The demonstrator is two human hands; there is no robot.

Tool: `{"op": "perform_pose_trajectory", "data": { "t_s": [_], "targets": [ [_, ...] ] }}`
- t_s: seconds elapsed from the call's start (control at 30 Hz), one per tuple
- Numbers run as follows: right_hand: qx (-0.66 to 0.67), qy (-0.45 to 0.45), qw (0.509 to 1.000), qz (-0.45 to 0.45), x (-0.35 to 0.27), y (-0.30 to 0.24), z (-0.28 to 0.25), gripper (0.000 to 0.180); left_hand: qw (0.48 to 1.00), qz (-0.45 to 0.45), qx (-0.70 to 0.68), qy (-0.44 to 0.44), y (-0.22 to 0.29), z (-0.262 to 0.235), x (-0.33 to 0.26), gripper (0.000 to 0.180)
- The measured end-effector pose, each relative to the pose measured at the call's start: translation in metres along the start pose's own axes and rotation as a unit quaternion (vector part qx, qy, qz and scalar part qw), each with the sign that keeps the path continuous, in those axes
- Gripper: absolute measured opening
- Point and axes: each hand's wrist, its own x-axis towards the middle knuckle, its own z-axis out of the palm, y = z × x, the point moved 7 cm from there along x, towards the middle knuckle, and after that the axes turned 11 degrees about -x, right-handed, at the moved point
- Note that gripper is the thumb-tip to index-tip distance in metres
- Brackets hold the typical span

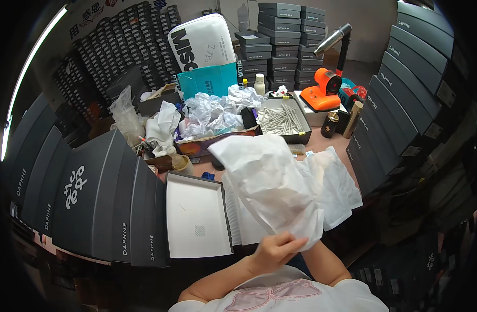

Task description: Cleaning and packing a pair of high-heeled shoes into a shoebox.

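Observation:
My left hand (276, 253) is closed on the lower edge of a white, thin-fabric bag (272, 182), pinching it between thumb and fingers. The bag is raised in front of me, slanting up to the left. My right forearm (324, 262) goes up behind or into the bag, and the hand is hidden there. A second white bag (334, 190) lies flat on the table just to the right. White sheets or bags (238, 213) lie under the raised one. To the left rests a dark box lid or tray (197, 218) with a white inside.
Dark shoeboxes stand in rows at left (101, 203) and in a tall stack at right (405, 99). Behind are a box of crumpled white paper (210, 117), a box of white sticks (280, 120), an orange-based device (321, 93) and a beige bottle (180, 162).

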Motion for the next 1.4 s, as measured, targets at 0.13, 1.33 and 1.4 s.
{"op": "perform_pose_trajectory", "data": {
  "t_s": [0.13, 1.33, 1.4],
  "targets": [
    [-0.109, 0.008, 0.993, -0.047, 0.010, -0.016, -0.008, 0.068, 0.998, 0.025, -0.050, 0.034, 0.015, 0.012, 0.010, 0.049],
    [0.115, 0.001, 0.990, 0.082, -0.032, -0.015, -0.073, 0.062, 0.974, -0.190, -0.067, -0.104, -0.102, 0.059, -0.030, 0.095],
    [0.082, -0.039, 0.985, 0.146, -0.051, 0.002, -0.075, 0.060, 0.977, -0.189, -0.021, -0.096, -0.111, 0.054, -0.034, 0.094]
  ]
}}
